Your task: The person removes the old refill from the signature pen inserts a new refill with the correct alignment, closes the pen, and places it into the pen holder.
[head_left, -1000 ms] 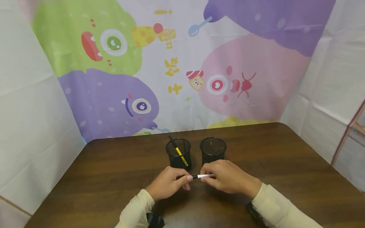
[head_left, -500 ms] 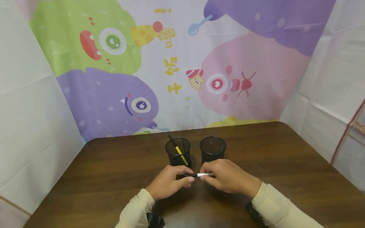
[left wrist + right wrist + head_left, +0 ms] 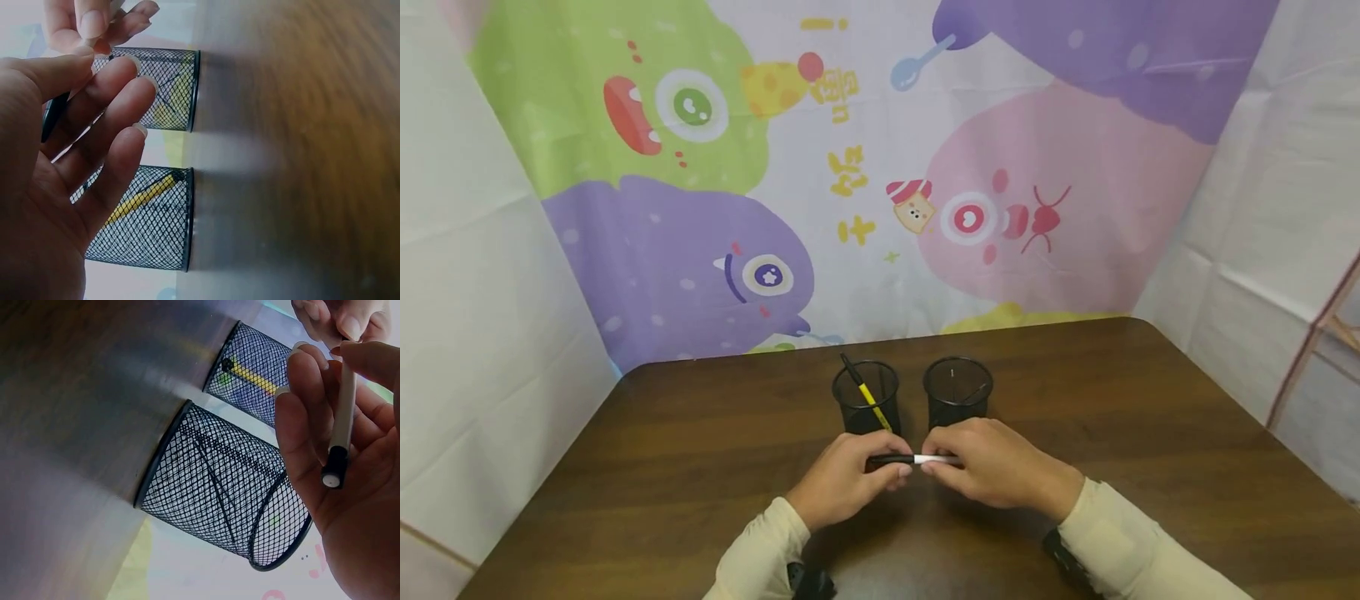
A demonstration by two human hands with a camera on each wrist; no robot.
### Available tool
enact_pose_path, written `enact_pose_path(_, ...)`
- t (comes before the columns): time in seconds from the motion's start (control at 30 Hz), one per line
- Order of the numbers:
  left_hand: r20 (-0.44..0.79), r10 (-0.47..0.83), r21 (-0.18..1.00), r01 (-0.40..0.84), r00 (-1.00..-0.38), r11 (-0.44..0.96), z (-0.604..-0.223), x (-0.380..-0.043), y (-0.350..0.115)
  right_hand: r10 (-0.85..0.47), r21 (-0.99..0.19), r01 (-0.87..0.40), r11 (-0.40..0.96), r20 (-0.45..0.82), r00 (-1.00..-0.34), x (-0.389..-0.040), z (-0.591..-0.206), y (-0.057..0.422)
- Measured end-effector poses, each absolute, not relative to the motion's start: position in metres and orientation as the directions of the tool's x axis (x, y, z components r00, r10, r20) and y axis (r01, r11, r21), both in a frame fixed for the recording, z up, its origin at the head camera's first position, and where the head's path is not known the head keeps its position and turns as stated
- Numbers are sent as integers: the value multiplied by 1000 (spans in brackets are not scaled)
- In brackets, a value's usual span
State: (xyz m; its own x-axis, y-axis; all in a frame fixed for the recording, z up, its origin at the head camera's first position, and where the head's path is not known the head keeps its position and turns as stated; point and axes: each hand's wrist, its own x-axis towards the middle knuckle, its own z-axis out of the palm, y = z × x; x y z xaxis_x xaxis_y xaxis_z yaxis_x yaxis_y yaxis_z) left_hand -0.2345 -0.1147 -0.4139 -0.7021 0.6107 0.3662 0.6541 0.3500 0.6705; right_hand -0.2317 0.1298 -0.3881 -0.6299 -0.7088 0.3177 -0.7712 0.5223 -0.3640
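A pen (image 3: 928, 459) with a black left part and a white barrel lies level between both hands, just above the table. My left hand (image 3: 850, 475) pinches the black part (image 3: 55, 115) between thumb and fingers. The white barrel (image 3: 344, 412) is pinched by my right hand (image 3: 1000, 462); in the right wrist view its black end with a pale tip sticks out over the palm. Behind the left hand stands a black mesh pen cup (image 3: 868, 417) with a yellow-and-black pen (image 3: 867, 392) leaning in it. A second mesh cup (image 3: 957, 408) stands behind the right hand, with thin dark sticks (image 3: 215, 487) inside.
The brown wooden table (image 3: 700, 450) runs back to a cartoon-printed cloth (image 3: 865, 275). White cloth walls (image 3: 490, 275) stand on both sides. A dark wrist device (image 3: 808, 579) is strapped below the left sleeve.
The fingers of my left hand have shifted on the pen, so more of its black part shows. The right hand keeps its pinch, and the cups stand where they were.
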Motion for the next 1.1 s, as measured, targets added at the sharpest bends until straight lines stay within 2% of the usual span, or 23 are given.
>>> enact_pose_path(1.1, 306, 607, 705, 603, -734, 374, -414, -236, -116, -700, -352, -784, 511, 358, -617, -233, -390, 130)
